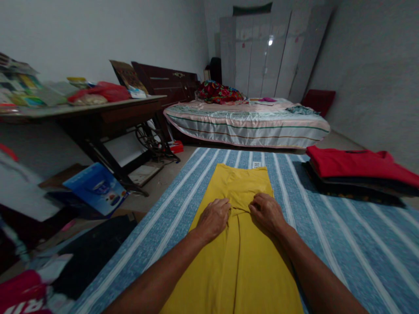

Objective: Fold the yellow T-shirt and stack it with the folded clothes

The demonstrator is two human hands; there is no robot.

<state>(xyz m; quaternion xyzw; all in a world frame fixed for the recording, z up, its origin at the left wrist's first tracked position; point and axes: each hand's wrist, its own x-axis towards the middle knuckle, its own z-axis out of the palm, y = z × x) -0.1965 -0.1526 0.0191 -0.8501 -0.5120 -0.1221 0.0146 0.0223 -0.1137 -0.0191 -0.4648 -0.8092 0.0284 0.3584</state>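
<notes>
A yellow garment (262, 270) lies lengthwise on a blue-and-white striped bed cover (173, 235), with its narrower end away from me. A seam or fold line runs down its middle, and the cloth is puckered between my hands. My left hand (214, 216) is closed, its curled fingers pinching the fabric left of the middle line. Opposite it, my right hand (266, 212) pinches the cloth near the right side. The fingertips of both hands are partly hidden.
A stack of folded clothes with a red garment (360, 165) on top sits at right. To the left stand a sewing-machine table (108, 111) and a blue box (98, 189), with loose clothes (94, 253) below. Another bed (248, 126) and a wardrobe (258, 56) are behind.
</notes>
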